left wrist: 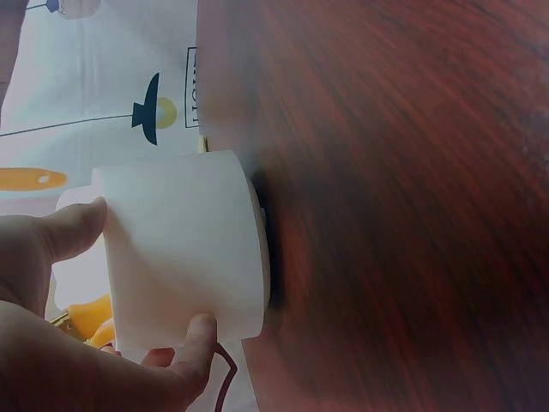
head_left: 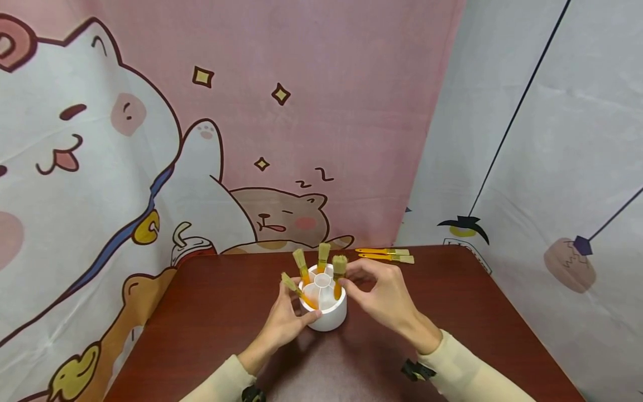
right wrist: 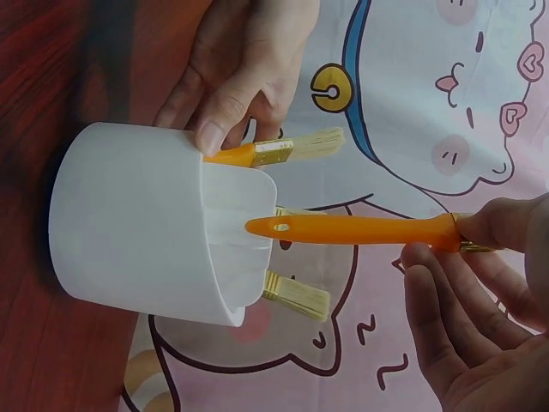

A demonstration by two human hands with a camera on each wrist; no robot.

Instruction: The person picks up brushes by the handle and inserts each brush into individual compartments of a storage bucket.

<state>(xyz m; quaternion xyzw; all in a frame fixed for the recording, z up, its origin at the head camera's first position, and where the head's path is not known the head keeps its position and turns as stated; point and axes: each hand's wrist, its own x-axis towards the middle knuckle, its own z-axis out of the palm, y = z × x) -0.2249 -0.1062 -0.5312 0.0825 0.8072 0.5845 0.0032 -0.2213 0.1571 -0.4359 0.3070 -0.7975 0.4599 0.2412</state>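
A white round holder (head_left: 327,320) with petal-shaped compartments stands on the table. My left hand (head_left: 285,319) grips it from the left, thumb near the rim and fingers on its side. Three paintbrushes lean in its compartments, bristles up: one at the left front (head_left: 305,296), one at the left back (head_left: 301,265) and one at the back (head_left: 323,255). My right hand (head_left: 384,293) pinches another paintbrush (right wrist: 360,229) near its metal collar. That brush's orange handle points down, its end at the holder's open top on the right; whether it touches the inside I cannot tell.
Two more paintbrushes (head_left: 387,258) with orange-yellow handles lie flat at the table's back edge, right of the holder. The dark red-brown table (head_left: 226,312) meets a cartoon-printed cloth (head_left: 351,111) at the back and sides.
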